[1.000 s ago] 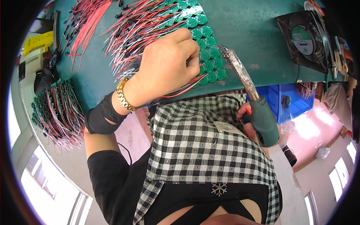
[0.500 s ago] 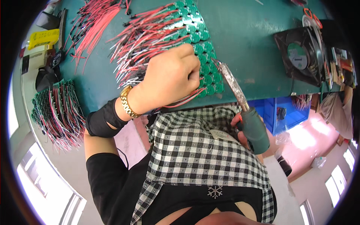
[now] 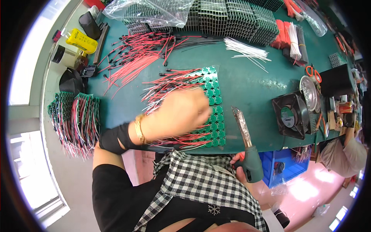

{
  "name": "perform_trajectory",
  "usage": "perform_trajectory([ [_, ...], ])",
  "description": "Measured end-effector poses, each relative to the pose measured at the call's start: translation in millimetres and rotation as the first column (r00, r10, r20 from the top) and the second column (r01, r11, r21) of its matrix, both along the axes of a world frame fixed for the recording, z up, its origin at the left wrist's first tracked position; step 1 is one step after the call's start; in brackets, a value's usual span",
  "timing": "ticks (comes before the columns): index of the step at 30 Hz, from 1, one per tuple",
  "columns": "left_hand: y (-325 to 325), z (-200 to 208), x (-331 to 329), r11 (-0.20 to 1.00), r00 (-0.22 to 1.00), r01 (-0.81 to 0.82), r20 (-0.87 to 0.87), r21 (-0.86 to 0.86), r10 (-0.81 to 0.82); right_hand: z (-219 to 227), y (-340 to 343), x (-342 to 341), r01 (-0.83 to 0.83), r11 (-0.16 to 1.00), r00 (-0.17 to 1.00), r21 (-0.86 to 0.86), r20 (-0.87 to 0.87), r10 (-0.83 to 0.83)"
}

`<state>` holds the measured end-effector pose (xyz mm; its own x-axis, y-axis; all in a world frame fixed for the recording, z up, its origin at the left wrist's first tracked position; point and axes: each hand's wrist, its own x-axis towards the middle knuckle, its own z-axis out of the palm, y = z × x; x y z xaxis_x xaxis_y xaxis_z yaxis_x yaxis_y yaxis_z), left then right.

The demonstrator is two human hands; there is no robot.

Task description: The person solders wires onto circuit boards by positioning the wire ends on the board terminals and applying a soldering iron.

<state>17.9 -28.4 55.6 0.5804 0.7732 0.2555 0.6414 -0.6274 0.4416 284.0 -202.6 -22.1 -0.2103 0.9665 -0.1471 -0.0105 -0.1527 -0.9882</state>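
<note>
Head view: the left hand (image 3: 185, 110), blurred, is curled over a flat panel of round green circuit boards (image 3: 217, 125). Its fingers are bent in close, but whether they pinch anything cannot be told. The panel lies on the dark green desk (image 3: 247, 85), its bare right columns showing just right of this hand. Thin red, white and black wires (image 3: 156, 92) lie across the panel's left part, both ahead of the hand and nearer the body.

The right hand (image 3: 240, 174), partly hidden, grips a soldering iron with a dark green handle and scorched metal barrel (image 3: 253, 166). The barrel points forward from that hand, its tip just beside the panel's right edge.

Farther ahead of the left hand lie loose red wires with black connectors (image 3: 139, 63). A black square fan (image 3: 288, 117) stands right of and forward from the right hand.
</note>
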Motion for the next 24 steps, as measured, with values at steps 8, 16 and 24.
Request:
perform_trajectory([
  [8, 166, -44, 11, 0.946, 0.903, -0.229, -0.314, 0.231, 0.295, 4, 1, -26, 0.272, 0.959, 0.96, 0.078, -0.087, -0.266],
  [16, 148, -74, -15, 0.921, 0.996, -0.046, -0.055, 0.386, 0.072, 15, 8, -30, 0.217, 0.965, 0.976, 0.149, -0.056, -0.211],
  [24, 41, 4, -13, 1.0, 0.984, -0.026, 0.176, 0.017, 0.022, -3, 0, -31, 0.328, 0.942, 0.931, 0.067, -0.19, -0.311],
])
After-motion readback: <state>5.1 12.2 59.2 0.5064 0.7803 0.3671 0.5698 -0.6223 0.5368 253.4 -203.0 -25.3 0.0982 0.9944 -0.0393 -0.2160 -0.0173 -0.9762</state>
